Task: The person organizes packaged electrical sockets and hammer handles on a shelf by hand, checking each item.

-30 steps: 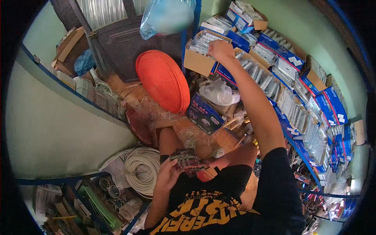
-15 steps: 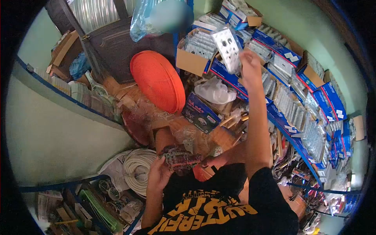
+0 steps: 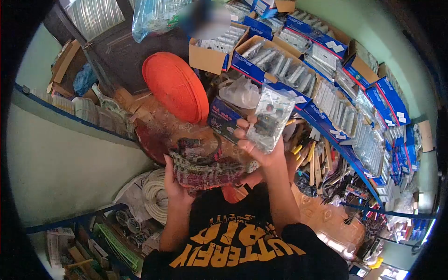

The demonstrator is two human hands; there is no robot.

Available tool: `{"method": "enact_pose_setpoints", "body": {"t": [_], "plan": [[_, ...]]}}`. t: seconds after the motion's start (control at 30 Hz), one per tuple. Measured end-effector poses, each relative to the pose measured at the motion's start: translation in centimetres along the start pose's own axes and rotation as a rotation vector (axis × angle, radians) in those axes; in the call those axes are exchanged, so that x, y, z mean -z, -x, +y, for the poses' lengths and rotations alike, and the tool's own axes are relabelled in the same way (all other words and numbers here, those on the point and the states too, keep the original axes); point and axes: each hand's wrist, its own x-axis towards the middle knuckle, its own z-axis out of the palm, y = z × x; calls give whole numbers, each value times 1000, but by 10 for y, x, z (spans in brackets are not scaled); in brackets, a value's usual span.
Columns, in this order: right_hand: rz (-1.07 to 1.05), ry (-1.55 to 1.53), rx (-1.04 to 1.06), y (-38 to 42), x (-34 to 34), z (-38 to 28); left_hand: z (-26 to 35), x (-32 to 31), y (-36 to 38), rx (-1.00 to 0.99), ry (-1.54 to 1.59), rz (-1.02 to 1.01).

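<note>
In my right hand (image 3: 268, 154) is a plastic-wrapped wall socket plate (image 3: 270, 119), its face with dark openings turned up. My fingers close around its lower left side and bottom. My left hand (image 3: 176, 184) grips the left edge of a dark checked cloth item (image 3: 205, 170), whose exact kind I cannot make out. The cloth lies just above my shirt, below and left of the plate; most of the left fingers are hidden by it. The two hands are apart.
Blue cartons (image 3: 252, 65) of wrapped plates line the shelf at the right. A large orange roll (image 3: 175, 86) stands beyond my hands. Coiled white hose (image 3: 156, 200) lies at the left, and wooden-handled tools (image 3: 317, 161) stand below the shelf.
My right hand has come down and inward from the shelf cartons with the socket plate. The checked cloth is now more spread out and raised in my left hand. The view has shifted slightly.
</note>
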Motion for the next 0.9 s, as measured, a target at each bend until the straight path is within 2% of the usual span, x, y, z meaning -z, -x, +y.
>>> {"method": "enact_pose_setpoints", "body": {"t": [0.07, 0.13, 0.17, 0.2, 0.23, 0.27, 0.3, 0.33, 0.4, 0.47, 0.53, 0.6, 0.63, 0.7, 0.73, 0.77, 0.8, 0.87, 0.9], "plan": [[-29, 99, 30, 7, -2, 10, -4, -8, 3, -13, 42, -55], [580, 737, 120, 11, -29, 26, -9, -15, 9, -157, -146, -34], [539, 933, 236, 14, -27, 33, -13, -15, 11, -161, -149, -29], [485, 954, 352, 12, -19, 43, -16, -15, 12, -278, -404, -181], [465, 1088, 355, 18, -17, 47, -20, -18, 12, -392, -660, -338], [442, 1222, 357, 25, -18, 52, -21, -24, 10, -394, -664, -335], [439, 1217, 351, 32, -17, 60, -20, -40, 6, -595, -1267, -493], [282, 1302, 510, 39, -17, 68, -19, -50, 3, -783, -1878, -639], [110, 1375, 666, 42, -16, 72, -25, -45, -1, -795, -1912, -580], [282, 732, 278, 44, -13, 69, -30, -41, -4, -802, -1943, -525], [293, 748, 252, 43, -19, 71, -35, -38, -2, -790, -1941, -355], [401, 810, 150, 44, -10, 75, -31, -36, -8, -827, -2039, -357], [285, 615, 65, 43, 12, 77, -27, -39, -14, -908, -1997, -366], [259, 623, 87, 45, 19, 85, -19, -38, -29, -1057, -1933, -306], [224, 637, 121, 42, 10, 89, -18, -37, -31, -1056, -1935, -301], [307, 513, 134, 40, 4, 93, -18, -37, -33, -904, -1798, -316], [307, 514, 134, 41, 10, 89, -19, -37, -33, -756, -1654, -328], [275, 463, 84, 39, 26, 75, -35, -44, -16, -805, -1704, -297], [384, 390, 122, 35, 12, 73, -41, -44, -8, -820, -1744, -355]]}}
